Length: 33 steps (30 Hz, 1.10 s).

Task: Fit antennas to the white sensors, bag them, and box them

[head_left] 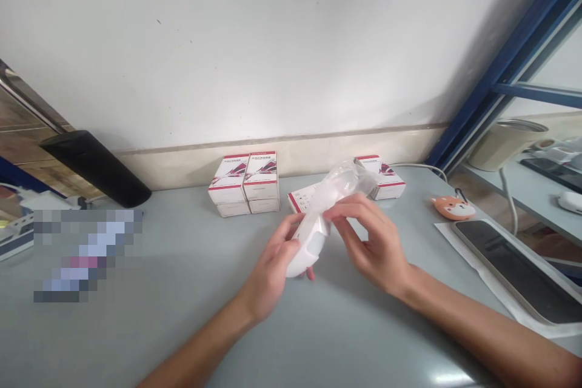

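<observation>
My left hand [273, 260] is wrapped around a white plastic motion detector [302, 253], holding it tilted above the table. A clear plastic bag [346, 179] covers its upper part and stretches away toward the wall. At the detector's upper right side, my right hand [373, 239] has thumb and forefinger pinched on the bag. Behind the hands a white and red box [300, 198] lies flat, partly hidden by the bag. Another white and red box [384, 179] stands just behind the bag's right end.
White and red boxes [244, 182] stand side by side against the wall. On the right lie a phone [522, 267] on a white sheet and an orange animal-faced case [454, 207]. A black cylindrical object [97, 168] leans at left, beside a blurred-out item [88, 257] on the grey table [182, 291].
</observation>
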Each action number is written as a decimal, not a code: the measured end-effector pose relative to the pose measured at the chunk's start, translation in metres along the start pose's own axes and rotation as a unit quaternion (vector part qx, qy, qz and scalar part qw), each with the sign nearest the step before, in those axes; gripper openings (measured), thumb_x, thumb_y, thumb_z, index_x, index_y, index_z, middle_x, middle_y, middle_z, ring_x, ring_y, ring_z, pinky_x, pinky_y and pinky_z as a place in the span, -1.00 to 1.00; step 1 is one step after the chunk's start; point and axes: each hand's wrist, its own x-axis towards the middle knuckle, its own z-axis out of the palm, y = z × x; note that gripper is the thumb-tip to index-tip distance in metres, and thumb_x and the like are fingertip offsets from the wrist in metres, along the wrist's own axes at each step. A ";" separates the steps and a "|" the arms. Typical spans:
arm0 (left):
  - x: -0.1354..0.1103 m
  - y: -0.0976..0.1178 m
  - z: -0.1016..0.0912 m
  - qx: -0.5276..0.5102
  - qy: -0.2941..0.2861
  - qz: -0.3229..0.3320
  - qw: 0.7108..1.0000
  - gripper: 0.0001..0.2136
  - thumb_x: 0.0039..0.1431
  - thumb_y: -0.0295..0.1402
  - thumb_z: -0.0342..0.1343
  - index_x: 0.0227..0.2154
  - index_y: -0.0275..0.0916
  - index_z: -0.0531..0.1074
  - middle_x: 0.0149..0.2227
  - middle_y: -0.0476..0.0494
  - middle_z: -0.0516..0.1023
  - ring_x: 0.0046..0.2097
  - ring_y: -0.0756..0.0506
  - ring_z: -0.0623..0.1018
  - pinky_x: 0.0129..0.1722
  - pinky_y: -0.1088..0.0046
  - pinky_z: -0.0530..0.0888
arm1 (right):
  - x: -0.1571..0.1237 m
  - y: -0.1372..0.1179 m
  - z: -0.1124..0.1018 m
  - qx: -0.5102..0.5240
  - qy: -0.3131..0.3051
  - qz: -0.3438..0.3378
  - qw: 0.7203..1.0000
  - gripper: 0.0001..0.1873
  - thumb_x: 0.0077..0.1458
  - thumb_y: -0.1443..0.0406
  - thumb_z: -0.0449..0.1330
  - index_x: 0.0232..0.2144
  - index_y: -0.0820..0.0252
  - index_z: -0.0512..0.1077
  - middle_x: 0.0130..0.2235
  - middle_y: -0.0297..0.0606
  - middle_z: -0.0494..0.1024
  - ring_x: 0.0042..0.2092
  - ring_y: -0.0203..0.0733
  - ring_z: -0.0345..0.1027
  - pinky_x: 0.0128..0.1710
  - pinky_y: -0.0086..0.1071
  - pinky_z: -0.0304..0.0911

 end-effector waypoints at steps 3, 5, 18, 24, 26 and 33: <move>0.002 0.002 -0.001 -0.020 0.008 -0.003 1.000 -0.58 0.44 -0.14 -0.11 0.21 -0.21 0.32 -0.47 -0.12 0.60 -0.35 -0.17 0.54 -0.25 0.32 0.38 | -0.003 0.000 0.002 0.010 -0.027 -0.026 0.999 -0.64 0.37 0.51 0.08 0.01 -0.04 0.45 -0.18 -0.24 0.53 -0.21 -0.16 0.48 -0.25 -0.28 0.42; 0.002 0.002 -0.001 -0.035 0.022 -0.007 0.999 -0.60 0.44 -0.14 -0.15 0.18 -0.22 0.30 -0.50 -0.11 0.59 -0.37 -0.18 0.54 -0.27 0.31 0.37 | -0.005 0.003 0.003 0.005 -0.039 -0.036 0.999 -0.62 0.37 0.51 0.09 0.05 -0.03 0.44 -0.17 -0.25 0.53 -0.21 -0.18 0.48 -0.25 -0.30 0.42; 0.004 0.005 0.004 -0.065 0.092 0.042 0.993 -0.71 0.39 -0.17 0.04 0.09 -0.10 0.35 -0.04 -0.13 0.61 -0.35 -0.12 0.64 -0.30 0.30 0.46 | -0.003 0.003 0.003 -0.012 -0.105 -0.051 0.993 -0.60 0.37 0.53 0.06 0.10 -0.02 0.39 -0.22 -0.28 0.57 -0.27 -0.20 0.43 -0.28 -0.33 0.34; 0.006 0.006 0.002 -0.042 0.072 0.050 0.995 -0.68 0.42 -0.11 0.04 0.07 -0.19 0.41 -0.27 -0.10 0.58 -0.32 -0.13 0.58 -0.29 0.33 0.42 | -0.003 0.003 -0.001 0.035 -0.106 0.030 0.993 -0.74 0.43 0.40 0.08 0.05 -0.01 0.42 -0.12 -0.23 0.58 -0.15 -0.16 0.45 -0.14 -0.27 0.37; 0.006 0.009 0.001 -0.062 0.088 0.048 0.993 -0.72 0.43 -0.12 0.01 -0.01 -0.19 0.40 -0.33 -0.08 0.55 -0.33 -0.13 0.56 -0.30 0.34 0.40 | -0.002 0.005 0.000 0.075 -0.087 0.104 0.988 -0.85 0.46 0.30 0.08 -0.04 0.01 0.43 -0.15 -0.25 0.56 -0.16 -0.17 0.43 -0.12 -0.26 0.37; 0.007 0.015 0.004 -0.175 0.066 0.018 0.982 -0.70 0.47 -0.12 -0.06 0.01 -0.21 0.37 -0.17 -0.19 0.59 -0.30 -0.15 0.57 -0.25 0.29 0.41 | 0.003 0.009 0.006 0.337 -0.150 0.412 0.833 -0.58 0.41 -0.12 0.07 -0.17 0.09 0.35 -0.31 -0.32 0.49 -0.25 -0.15 0.50 -0.27 -0.27 0.41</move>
